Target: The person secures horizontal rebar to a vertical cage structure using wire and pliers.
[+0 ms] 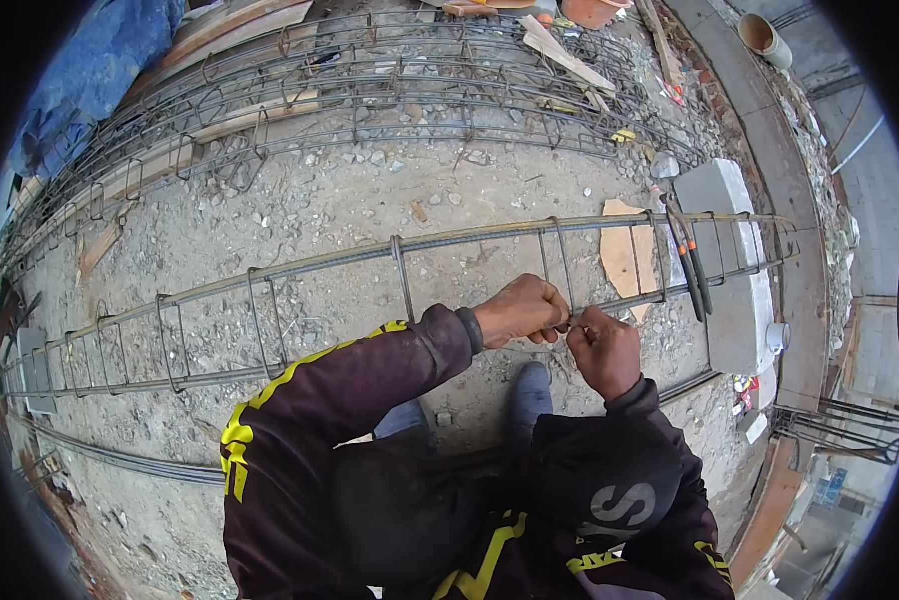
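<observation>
A long rebar cage (319,263) with square stirrups lies across the ground in front of me. My left hand (521,310) is closed in a pinch at the cage's near bar, beside a stirrup. Right next to it, my right hand (606,350) is closed with its fingertips at the same joint. The two hands almost touch. Whatever small thing the fingers hold is hidden by them. A dark-handled pincer-like tool (691,262) with orange marks hangs over the cage to the right of my hands.
The cage's right end rests on a pale block (721,190); a grey block (35,368) stands under its left end. Brown cardboard (624,245) lies beneath the bars. More rebar cages (369,75) and a blue tarp (99,70) are beyond. Loose bars (129,462) run near my feet.
</observation>
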### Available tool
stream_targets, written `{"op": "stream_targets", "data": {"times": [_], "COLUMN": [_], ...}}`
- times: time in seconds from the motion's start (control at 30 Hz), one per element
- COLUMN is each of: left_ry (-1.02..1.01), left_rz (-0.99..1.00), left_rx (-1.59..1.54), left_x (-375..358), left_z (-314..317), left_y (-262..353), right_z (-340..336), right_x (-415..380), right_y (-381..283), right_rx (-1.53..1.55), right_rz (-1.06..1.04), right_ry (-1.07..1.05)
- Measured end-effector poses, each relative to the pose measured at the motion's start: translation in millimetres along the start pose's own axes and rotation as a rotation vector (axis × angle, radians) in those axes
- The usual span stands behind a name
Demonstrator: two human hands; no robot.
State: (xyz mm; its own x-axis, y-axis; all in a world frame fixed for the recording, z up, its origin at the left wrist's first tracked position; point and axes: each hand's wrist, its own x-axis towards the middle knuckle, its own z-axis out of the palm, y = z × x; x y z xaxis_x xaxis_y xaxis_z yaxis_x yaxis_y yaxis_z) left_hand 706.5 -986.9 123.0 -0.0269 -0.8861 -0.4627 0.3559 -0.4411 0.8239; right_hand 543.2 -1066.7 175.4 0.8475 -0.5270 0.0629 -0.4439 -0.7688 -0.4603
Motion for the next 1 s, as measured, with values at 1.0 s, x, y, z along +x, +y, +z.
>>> {"op": "stream_targets", "data": {"times": [1.0], "left_ry": [0.05], "left_rz": [0.025], "left_rx": [0.033], "left_x": [7], "left_z": [2], "left_y": [-4], "right_z": [-43], "right_x": [50], "right_y": [-12], "right_rx": [-0.286], "right_rz": [-0.44], "right_ry": [-0.309]}}
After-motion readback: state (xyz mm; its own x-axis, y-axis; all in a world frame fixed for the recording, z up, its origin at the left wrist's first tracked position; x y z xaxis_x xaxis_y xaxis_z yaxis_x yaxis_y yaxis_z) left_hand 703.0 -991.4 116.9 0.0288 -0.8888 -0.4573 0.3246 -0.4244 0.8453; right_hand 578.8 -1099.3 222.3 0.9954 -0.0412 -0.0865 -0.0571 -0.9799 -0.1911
